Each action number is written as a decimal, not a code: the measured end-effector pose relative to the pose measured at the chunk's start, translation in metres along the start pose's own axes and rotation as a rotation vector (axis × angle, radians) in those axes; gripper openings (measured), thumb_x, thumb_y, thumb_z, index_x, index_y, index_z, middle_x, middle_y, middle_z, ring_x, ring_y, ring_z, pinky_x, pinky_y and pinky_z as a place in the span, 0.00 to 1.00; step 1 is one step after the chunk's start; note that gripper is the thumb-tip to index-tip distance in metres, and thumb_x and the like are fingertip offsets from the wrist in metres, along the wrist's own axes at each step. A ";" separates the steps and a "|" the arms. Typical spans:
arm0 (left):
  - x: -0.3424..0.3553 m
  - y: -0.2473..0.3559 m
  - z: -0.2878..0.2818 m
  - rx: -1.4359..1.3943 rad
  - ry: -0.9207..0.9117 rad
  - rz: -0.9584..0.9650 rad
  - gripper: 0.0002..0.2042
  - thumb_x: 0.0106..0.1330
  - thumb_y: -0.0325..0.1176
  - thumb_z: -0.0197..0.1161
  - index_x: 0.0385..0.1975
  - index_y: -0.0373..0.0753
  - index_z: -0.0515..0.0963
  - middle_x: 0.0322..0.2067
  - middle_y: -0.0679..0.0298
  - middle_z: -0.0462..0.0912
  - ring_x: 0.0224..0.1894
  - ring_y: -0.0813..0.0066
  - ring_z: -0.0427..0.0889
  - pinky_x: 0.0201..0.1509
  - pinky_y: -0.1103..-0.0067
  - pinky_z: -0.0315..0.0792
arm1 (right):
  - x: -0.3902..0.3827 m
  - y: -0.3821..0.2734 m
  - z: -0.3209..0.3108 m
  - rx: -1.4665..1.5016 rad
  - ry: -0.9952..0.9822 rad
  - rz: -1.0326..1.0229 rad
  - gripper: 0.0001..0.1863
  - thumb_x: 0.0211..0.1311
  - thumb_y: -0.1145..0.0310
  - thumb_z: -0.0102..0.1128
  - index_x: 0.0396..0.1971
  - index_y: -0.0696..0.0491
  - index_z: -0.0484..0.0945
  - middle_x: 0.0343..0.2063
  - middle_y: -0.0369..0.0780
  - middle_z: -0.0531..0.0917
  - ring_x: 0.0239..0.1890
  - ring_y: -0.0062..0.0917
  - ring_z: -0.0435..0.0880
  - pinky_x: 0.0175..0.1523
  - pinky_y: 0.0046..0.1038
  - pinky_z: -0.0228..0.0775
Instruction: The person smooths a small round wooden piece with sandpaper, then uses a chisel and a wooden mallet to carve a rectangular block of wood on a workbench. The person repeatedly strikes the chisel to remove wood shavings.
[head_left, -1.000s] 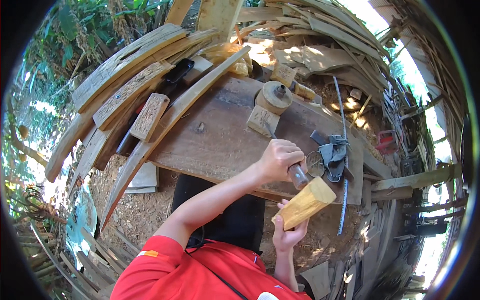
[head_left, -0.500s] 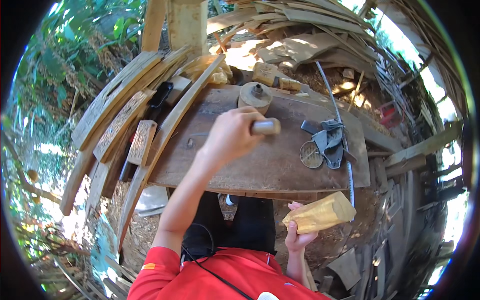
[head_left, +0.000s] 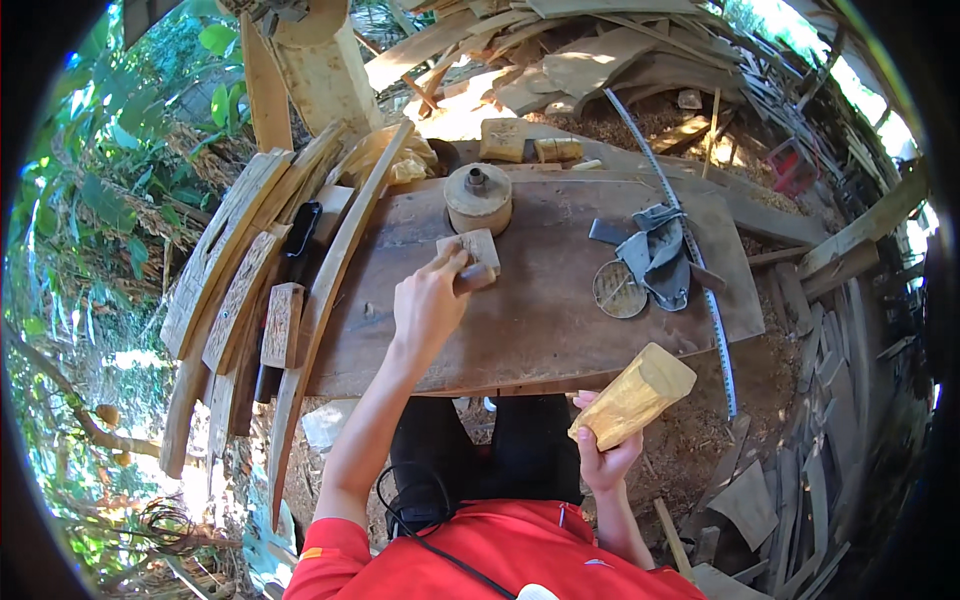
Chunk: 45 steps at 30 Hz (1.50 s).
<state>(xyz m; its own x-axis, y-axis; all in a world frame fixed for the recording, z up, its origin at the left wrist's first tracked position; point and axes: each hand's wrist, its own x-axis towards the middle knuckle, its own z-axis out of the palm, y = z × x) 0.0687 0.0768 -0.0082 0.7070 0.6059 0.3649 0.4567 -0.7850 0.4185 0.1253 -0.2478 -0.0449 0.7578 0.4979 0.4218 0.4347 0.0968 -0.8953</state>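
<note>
My left hand (head_left: 428, 308) reaches over the wooden board, closed on a short, grey-tan, round-ended piece (head_left: 478, 279). Against its fingertips lies a small, flat, squared tan block (head_left: 471, 249); I cannot tell whether the two are one object. Just behind them stands a round, dusty container (head_left: 479, 200) with a short dark spout. Off the board's front edge, my right hand (head_left: 608, 458) grips a yellow wood block (head_left: 634, 396) from below. The block is tilted, its wider, flat-cut end up and to the right.
On the board (head_left: 560, 320), a grey cloth (head_left: 658, 262) lies beside a round, mesh-like disc (head_left: 620, 290). A long measuring strip (head_left: 700, 265) crosses the right side. Curved timbers (head_left: 335, 265) and a carved block (head_left: 284, 325) crowd the left. Scrap wood (head_left: 590, 70) is heaped behind.
My left hand has drawn back slightly toward me and left, and the small squared block now shows. My right hand has tipped the yellow block more upright. The whole view has shifted.
</note>
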 end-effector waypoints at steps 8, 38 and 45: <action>-0.006 0.078 -0.001 -0.526 0.278 0.883 0.21 0.60 0.33 0.77 0.17 0.44 0.65 0.15 0.66 0.68 0.15 0.67 0.72 0.19 0.69 0.66 | 0.001 0.006 -0.004 0.055 0.010 0.026 0.29 0.69 0.66 0.66 0.61 0.67 0.65 0.50 0.57 0.85 0.50 0.42 0.89 0.59 0.42 0.82; 0.050 0.095 -0.001 -0.933 0.348 0.338 0.05 0.47 0.29 0.68 0.19 0.39 0.78 0.18 0.50 0.78 0.25 0.44 0.82 0.27 0.62 0.73 | 0.107 -0.116 -0.004 -0.439 -0.176 -0.284 0.25 0.70 0.54 0.65 0.51 0.62 0.77 0.40 0.45 0.85 0.39 0.35 0.84 0.47 0.36 0.76; 0.044 0.090 -0.001 -0.887 0.404 0.396 0.04 0.47 0.26 0.68 0.22 0.36 0.79 0.18 0.51 0.77 0.22 0.46 0.81 0.27 0.64 0.74 | 0.088 -0.116 -0.003 -0.256 -0.028 -0.360 0.27 0.70 0.54 0.68 0.52 0.65 0.78 0.44 0.50 0.86 0.45 0.35 0.86 0.52 0.35 0.79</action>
<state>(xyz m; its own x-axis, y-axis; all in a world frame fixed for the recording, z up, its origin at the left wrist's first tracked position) 0.1404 0.0334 0.0466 0.4117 0.4528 0.7909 -0.4425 -0.6593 0.6078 0.1435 -0.2180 0.0965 0.5239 0.4946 0.6935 0.7781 0.0534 -0.6258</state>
